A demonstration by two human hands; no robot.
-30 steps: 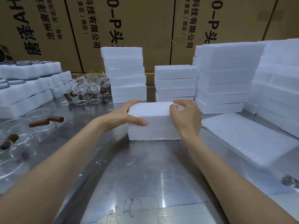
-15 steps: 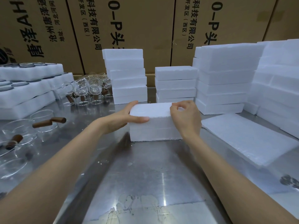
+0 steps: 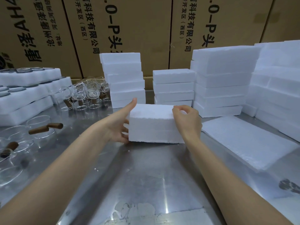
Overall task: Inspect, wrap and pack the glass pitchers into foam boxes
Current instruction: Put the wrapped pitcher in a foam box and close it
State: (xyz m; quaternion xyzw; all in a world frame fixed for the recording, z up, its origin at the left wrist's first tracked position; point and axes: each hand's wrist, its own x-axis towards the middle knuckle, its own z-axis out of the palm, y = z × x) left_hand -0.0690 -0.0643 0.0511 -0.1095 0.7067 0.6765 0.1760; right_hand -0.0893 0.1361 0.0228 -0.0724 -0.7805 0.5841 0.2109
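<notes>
A closed white foam box (image 3: 152, 125) stands on the steel table (image 3: 146, 176) in the middle of the view. My left hand (image 3: 118, 125) holds its left end, thumb pointing up along the top corner and fingers bent against the side face. The fingers of my right hand (image 3: 186, 120) are curled over the box's top right edge, pinching it. Glass pitchers with brown wooden handles (image 3: 40, 127) lie at the left. More glassware (image 3: 87, 96) is clustered further back.
Stacks of foam boxes (image 3: 125, 78) (image 3: 173, 86) (image 3: 222, 78) stand behind the box, with more foam (image 3: 276, 82) at the right. A flat foam sheet (image 3: 243, 140) lies at the right. Foam trays (image 3: 29, 82) sit far left. Cardboard cartons (image 3: 129, 26) form the back wall.
My left hand has slid off the box's top and front down to its left end, thumb now raised. My right hand stays at the top right edge.
</notes>
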